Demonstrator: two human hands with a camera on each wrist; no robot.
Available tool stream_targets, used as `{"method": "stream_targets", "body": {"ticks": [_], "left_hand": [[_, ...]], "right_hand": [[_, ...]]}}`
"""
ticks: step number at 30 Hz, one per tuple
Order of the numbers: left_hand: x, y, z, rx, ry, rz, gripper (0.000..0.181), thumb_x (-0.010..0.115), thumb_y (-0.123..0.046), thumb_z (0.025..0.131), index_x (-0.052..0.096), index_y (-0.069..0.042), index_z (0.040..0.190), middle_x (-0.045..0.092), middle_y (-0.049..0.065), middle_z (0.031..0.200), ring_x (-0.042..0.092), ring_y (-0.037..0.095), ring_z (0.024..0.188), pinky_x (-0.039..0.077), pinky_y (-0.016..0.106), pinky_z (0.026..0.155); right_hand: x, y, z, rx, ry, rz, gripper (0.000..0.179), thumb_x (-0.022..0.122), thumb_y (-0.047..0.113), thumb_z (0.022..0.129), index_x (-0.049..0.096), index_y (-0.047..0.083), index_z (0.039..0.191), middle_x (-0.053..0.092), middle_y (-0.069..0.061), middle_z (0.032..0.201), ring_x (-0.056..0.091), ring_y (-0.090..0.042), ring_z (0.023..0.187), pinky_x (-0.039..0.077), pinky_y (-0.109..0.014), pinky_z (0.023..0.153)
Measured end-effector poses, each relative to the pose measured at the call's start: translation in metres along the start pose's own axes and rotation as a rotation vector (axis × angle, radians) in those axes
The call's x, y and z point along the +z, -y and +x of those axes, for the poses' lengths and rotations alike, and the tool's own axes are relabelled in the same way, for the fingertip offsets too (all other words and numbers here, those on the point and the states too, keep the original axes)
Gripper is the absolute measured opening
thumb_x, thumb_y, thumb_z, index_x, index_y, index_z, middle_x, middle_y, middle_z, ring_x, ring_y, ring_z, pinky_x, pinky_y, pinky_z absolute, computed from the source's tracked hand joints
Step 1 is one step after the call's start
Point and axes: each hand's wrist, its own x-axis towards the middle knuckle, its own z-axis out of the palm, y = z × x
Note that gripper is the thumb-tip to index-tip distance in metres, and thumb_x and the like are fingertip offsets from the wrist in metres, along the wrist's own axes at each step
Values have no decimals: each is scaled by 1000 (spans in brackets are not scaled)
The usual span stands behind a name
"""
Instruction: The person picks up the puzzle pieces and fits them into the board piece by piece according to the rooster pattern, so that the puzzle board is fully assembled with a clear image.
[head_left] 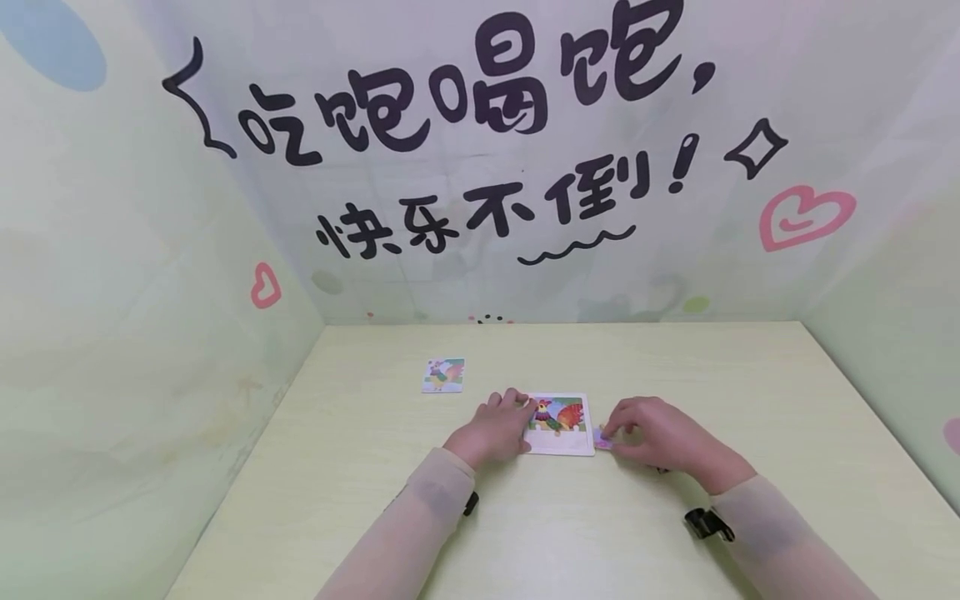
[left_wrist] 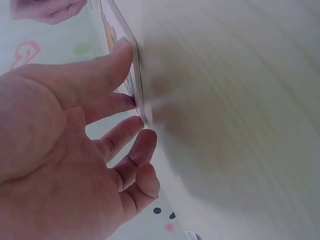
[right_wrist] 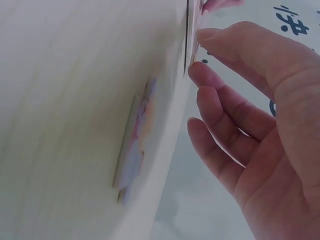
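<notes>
A white-framed puzzle board (head_left: 558, 445) lies on the table with rooster pieces across its upper part; its lower strip is bare. My left hand (head_left: 495, 427) holds the board's left side, the thumb (left_wrist: 122, 55) at the near corner and the forefinger reaching over the frame. At the board's right edge, my right hand (head_left: 654, 432) pinches a small pink and purple puzzle piece (head_left: 599, 438) between thumb and forefinger. The other right fingers (right_wrist: 212, 107) are bent and hold nothing. Below that hand, a few loose puzzle pieces (right_wrist: 132, 142) lie together on the table.
A square card (head_left: 443, 376) with a rooster picture lies behind and left of the board. Printed cloth walls (head_left: 480, 283) enclose the pale wood-grain table (head_left: 360, 417) at the back and both sides. Black wrist camera mounts (head_left: 705, 523) sit under the sleeves.
</notes>
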Motion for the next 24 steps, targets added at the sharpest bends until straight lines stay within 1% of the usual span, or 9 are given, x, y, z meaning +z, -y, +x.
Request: {"method": "stream_targets", "body": {"ticks": [5,10,13,18,20,24], "left_hand": [[1,0,0,-2,5,-4,74,70,-34,98,36,-19,162,33,3,165,39,27,138,40,44,112],[1,0,1,-3,4,-5,74,71,-34,98,36,-19,162,33,3,164,38,26,136,40,44,112],[1,0,1,-4,2,-6,74,71,-34,98,37,-19,162,33,3,164,38,26,136,39,44,112],[1,0,1,-4,1,-5,74,71,-34,98,36,-19,162,33,3,165,38,27,137,39,45,112],[1,1,1,-2,-1,-3,74,71,-34,98,36,-19,162,33,3,165,38,28,137,39,45,112],[1,1,1,1,-5,-2,74,71,-35,98,37,-19,162,34,4,164,39,28,136,40,44,110]], "right_hand": [[2,5,6,8,-3,-13,14,84,13,85,82,24,94,73,10,97,63,-11,84,58,-35,79],[7,8,12,-7,-23,-44,15,85,15,84,83,22,96,73,10,98,65,-11,88,58,-36,82],[10,9,16,-19,-22,-58,14,85,16,84,83,22,97,73,10,100,66,-11,90,59,-37,84],[14,14,21,-12,-9,-63,16,86,19,85,84,23,100,73,10,102,67,-14,97,58,-41,90],[16,16,24,-17,-5,-63,15,85,20,85,83,22,99,73,9,103,67,-14,97,58,-41,89],[20,20,28,-51,-13,-77,11,85,18,85,83,19,96,73,7,101,65,-12,92,59,-35,84]]}}
